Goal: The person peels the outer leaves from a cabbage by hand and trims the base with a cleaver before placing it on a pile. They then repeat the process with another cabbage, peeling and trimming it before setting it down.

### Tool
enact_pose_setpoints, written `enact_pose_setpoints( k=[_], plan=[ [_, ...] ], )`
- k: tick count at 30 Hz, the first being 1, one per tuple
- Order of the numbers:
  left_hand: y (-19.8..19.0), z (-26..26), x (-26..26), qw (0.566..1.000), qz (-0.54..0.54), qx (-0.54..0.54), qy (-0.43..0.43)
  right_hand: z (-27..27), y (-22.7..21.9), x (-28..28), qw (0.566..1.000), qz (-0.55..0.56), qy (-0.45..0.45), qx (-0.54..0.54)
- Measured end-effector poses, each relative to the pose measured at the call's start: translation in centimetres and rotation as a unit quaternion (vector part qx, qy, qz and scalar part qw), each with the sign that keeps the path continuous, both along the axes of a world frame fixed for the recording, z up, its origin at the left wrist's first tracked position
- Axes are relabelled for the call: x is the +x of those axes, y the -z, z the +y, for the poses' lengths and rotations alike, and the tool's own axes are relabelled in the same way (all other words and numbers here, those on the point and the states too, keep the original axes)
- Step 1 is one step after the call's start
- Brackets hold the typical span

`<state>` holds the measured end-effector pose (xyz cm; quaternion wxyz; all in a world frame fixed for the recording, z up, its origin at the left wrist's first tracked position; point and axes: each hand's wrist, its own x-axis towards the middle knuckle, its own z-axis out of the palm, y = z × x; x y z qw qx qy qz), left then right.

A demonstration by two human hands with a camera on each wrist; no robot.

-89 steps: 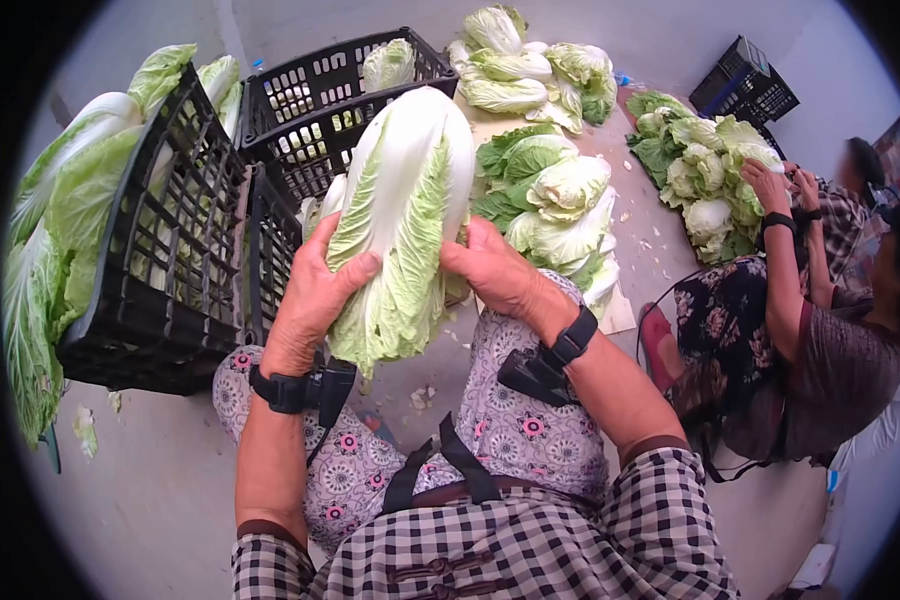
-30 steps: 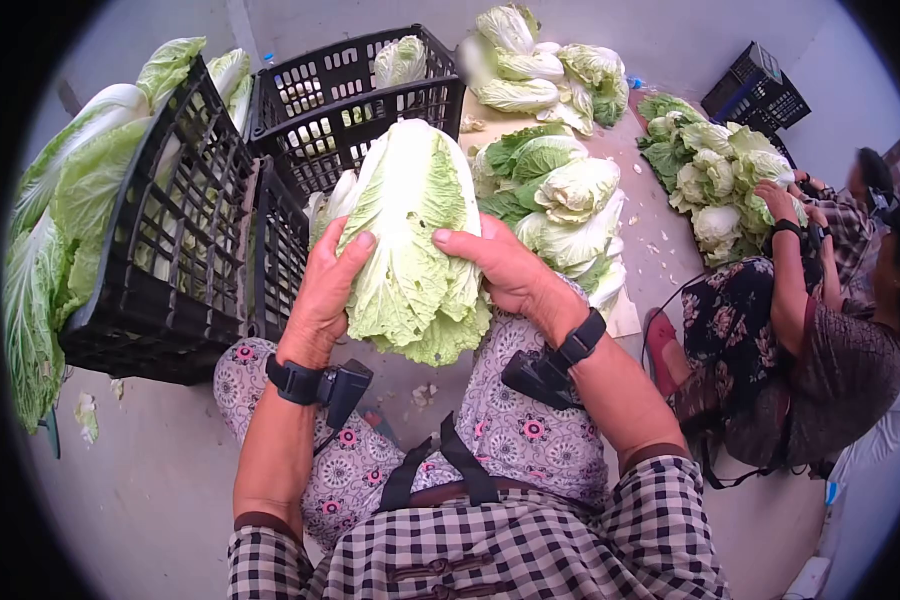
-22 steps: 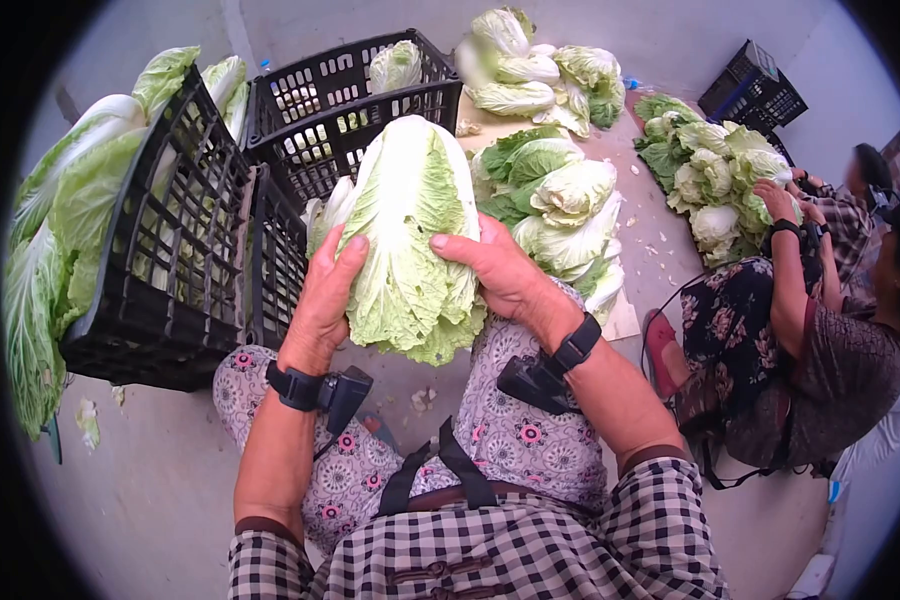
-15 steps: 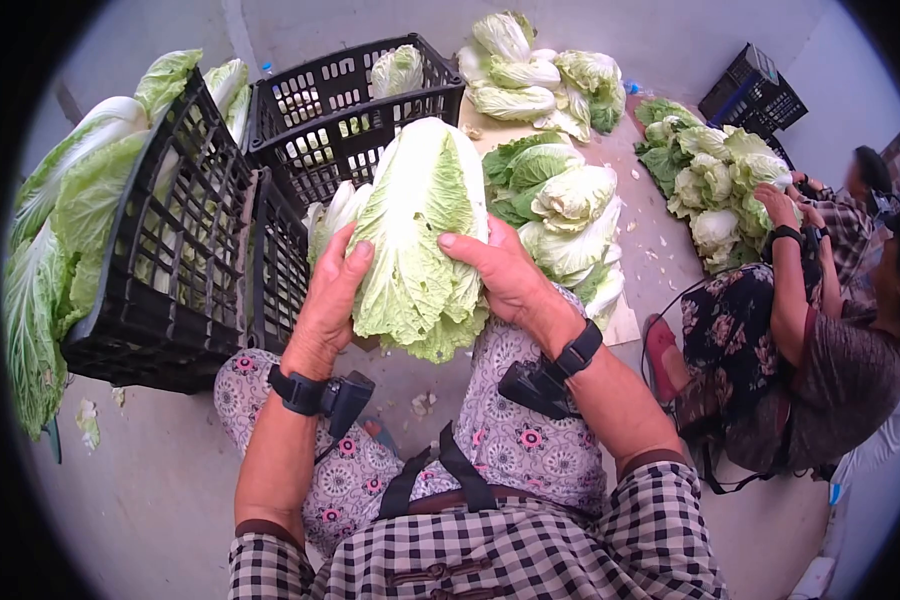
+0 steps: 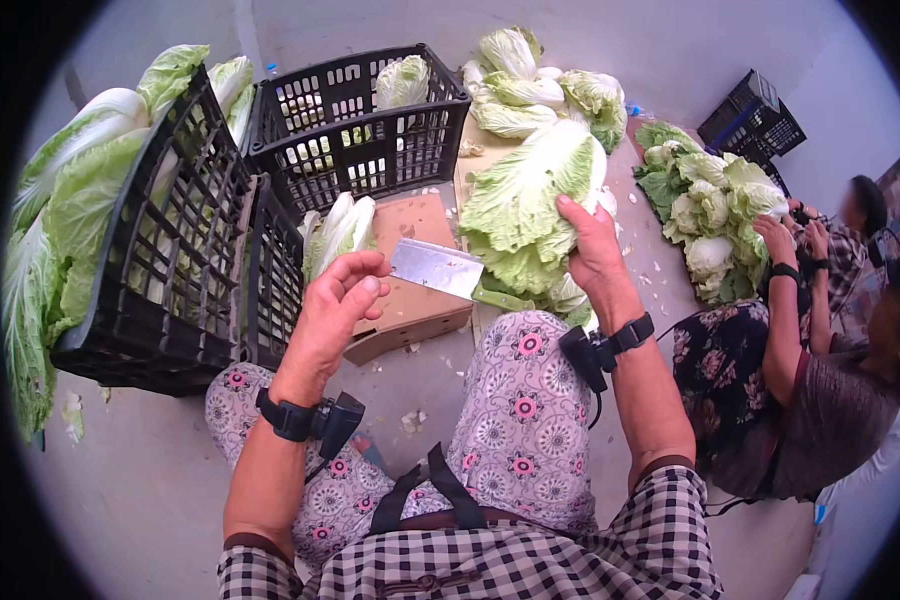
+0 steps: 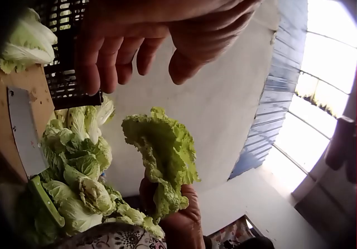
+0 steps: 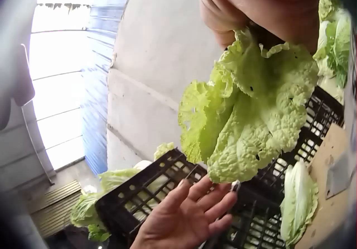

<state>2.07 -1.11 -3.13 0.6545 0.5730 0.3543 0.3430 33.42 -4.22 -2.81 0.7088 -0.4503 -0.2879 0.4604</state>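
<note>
My right hand point(image 5: 595, 245) grips a napa cabbage point(image 5: 540, 190) on its own, thumb over the outer leaves. The cabbage is out to the right, above other cabbages, its pale base pointing away from me. In the right wrist view its frilly leaf ends point(image 7: 256, 126) hang below the hand. My left hand point(image 5: 332, 312) holds nothing; its fingers are loosely bent, as the left wrist view also shows. Just beyond its fingertips a cleaver point(image 5: 435, 268) lies on a cardboard box point(image 5: 410, 318), its green handle point(image 5: 502, 299) toward the right.
Black crates point(image 5: 155, 240) with cabbages stand at the left, another crate point(image 5: 365, 130) behind the box. A cabbage point(image 5: 342, 232) lies by the box's left side. More cabbages point(image 5: 530, 90) are piled at the back. A person point(image 5: 820, 390) sits at the right beside a cabbage heap point(image 5: 715, 200).
Both hands held the cabbage in front of me earlier. The left hand has let go, and the right hand has carried the cabbage rightward and tilted it. The box and cleaver now show.
</note>
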Motion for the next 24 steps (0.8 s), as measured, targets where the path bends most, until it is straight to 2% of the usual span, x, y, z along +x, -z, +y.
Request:
enact_pose_setpoints(
  k=[11, 19, 24],
  plan=[
    [-0.6, -0.2, 0.3, 0.999, 0.030, -0.027, 0.025, 5.2, 6.3, 8.8, 0.988, -0.010, 0.136, -0.078],
    [-0.3, -0.2, 0.8, 0.996, 0.055, -0.025, 0.070, 7.2, 8.4, 10.8, 0.977, -0.013, 0.184, -0.107],
    [-0.3, -0.2, 1.0, 0.994, 0.063, -0.033, 0.082, 6.8, 9.6, 12.0, 0.976, -0.036, 0.139, -0.166]
  ],
)
